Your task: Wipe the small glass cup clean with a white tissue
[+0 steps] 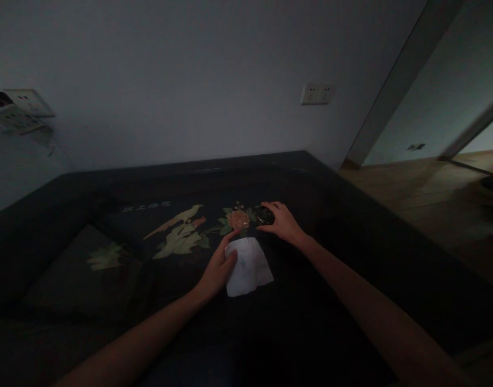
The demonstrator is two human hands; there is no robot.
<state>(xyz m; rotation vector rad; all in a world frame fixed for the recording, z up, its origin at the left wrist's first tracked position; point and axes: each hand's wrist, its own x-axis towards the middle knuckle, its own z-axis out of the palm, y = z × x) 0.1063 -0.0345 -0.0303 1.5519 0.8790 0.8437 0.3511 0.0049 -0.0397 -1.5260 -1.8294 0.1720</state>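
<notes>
My left hand [218, 269] grips the upper left side of a white cloth [250, 269], thumb on top. The thin square hangs in soft folds over the dark tabletop and bears a faint bluish mark. Ahead and to the right, my right hand [284, 223] curls around a small, round, dark, shiny object [265, 215]. Its kind is hard to make out in the dim light. Between the hands, just beyond the cloth, small glints show on a painted orange-pink flower [238, 219].
The black table [311, 312] carries a painted bird [182, 217], leaves and pale characters. At its far side rises a white wall with a double socket [318, 94]. Papers or pictures [24, 110] are at the upper left. Wooden floor [415, 188] extends on the right.
</notes>
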